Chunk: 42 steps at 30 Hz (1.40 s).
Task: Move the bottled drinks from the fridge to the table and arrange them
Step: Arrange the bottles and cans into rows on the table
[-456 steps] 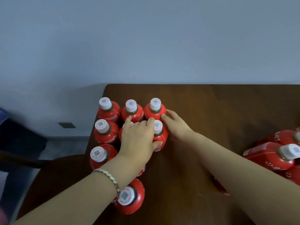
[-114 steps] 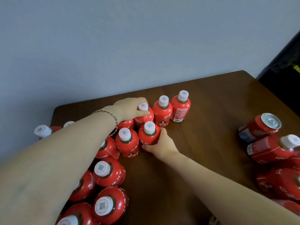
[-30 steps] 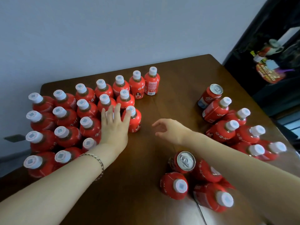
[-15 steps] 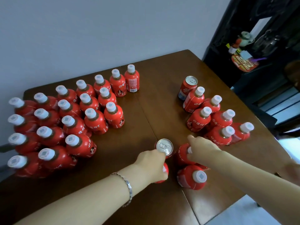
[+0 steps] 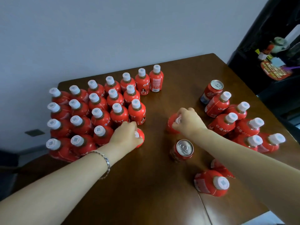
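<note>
Several red bottles with white caps stand in tight rows (image 5: 97,111) on the left part of the dark brown table (image 5: 146,192). My left hand (image 5: 125,137) grips a red bottle (image 5: 140,138) from above, right beside the rows' near right corner. My right hand (image 5: 186,120) grips another red bottle (image 5: 171,124) by its cap in the middle of the table. A loose cluster of bottles (image 5: 240,125) stands at the right. One more bottle (image 5: 211,184) stands near the front, under my right forearm.
A red can (image 5: 182,151) stands just in front of my right hand, and a second can (image 5: 211,90) stands at the back of the right cluster. A black fridge (image 5: 276,46) with magnets rises at the far right. The wall runs behind the table.
Both hands lifted bottles from the near group and carried them leftward and farther back; the left one has reached the rows. The can between them stayed put.
</note>
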Motion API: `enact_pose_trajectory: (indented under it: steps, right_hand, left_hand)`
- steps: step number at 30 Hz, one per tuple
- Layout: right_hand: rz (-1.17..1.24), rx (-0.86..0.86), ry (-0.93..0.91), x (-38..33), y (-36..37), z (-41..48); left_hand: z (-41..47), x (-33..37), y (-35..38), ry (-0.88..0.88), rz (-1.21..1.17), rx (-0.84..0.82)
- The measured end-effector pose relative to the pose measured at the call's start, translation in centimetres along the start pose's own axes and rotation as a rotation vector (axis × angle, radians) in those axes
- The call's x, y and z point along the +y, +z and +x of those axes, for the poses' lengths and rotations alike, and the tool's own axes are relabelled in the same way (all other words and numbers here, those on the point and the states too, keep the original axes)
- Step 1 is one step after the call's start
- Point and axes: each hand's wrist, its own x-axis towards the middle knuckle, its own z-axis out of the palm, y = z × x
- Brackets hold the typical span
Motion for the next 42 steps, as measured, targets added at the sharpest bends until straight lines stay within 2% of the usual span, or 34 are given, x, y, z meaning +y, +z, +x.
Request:
enact_pose_trajectory:
  steps: [3, 6, 9, 12, 15, 17, 20, 27, 30, 32, 36, 38, 40, 42]
  right_hand:
    - [0.041, -0.046, -0.055, -3.5, 1.7, 0.9]
    - [0.073, -0.113, -0.083, -6.5, 4.1, 1.5]
    - [0.124, -0.124, -0.112, -7.9, 6.1, 1.6]
    - [0.241, -0.098, -0.143, -7.9, 7.1, 1.5]
    - [0.272, -0.078, -0.083, -6.0, 7.1, 1.3]
    - [0.249, -0.124, -0.039, -4.8, 7.7, 1.4]
    - [0.37, -0.197, -0.004, -4.7, 9.4, 1.6]
    - [0.641, -0.012, 0.153, -7.1, 12.9, 1.2]
    - [0.594, 0.018, 0.132, -6.7, 12.8, 0.9]
    - [0.494, -0.029, 0.098, -6.0, 11.8, 0.8]
    - [0.233, -0.289, -0.008, -5.4, 8.1, 1.3]
    - [0.088, -0.354, -0.075, -5.7, 6.1, 1.4]
    - [0.063, -0.344, -0.111, -5.2, 4.5, 1.1]
    - [0.094, -0.332, -0.128, -3.5, 2.7, 0.5]
  left_hand:
    - [1.3, -2.0, -0.7, -0.019, 0.044, 0.098]
    - [2.2, -3.4, -0.9, -0.037, 0.115, 0.098]
    - [2.3, -3.9, -0.3, 0.027, 0.21, 0.098]
    - [2.1, -5.0, 0.5, 0.134, 0.33, 0.247]
    - [1.7, -6.0, 1.3, 0.218, 0.398, 0.333]
    - [1.4, -6.5, 2.0, 0.209, 0.398, 0.338]
    - [1.5, -7.0, 2.7, 0.173, 0.403, 0.337]
    - [2.0, -7.5, 2.8, 0.208, 0.4, 0.351]
    - [2.1, -7.2, 2.8, 0.195, 0.388, 0.278]
    - [2.0, -7.1, 2.6, 0.152, 0.377, 0.236]
    - [1.9, -6.9, 2.4, 0.11, 0.371, 0.28]
    - [1.5, -6.2, 2.1, 0.072, 0.364, 0.225]
    - [1.3, -5.2, 1.5, 0.031, 0.367, 0.171]
    - [1.3, -3.0, 0.5, 0.081, 0.424, 0.151]
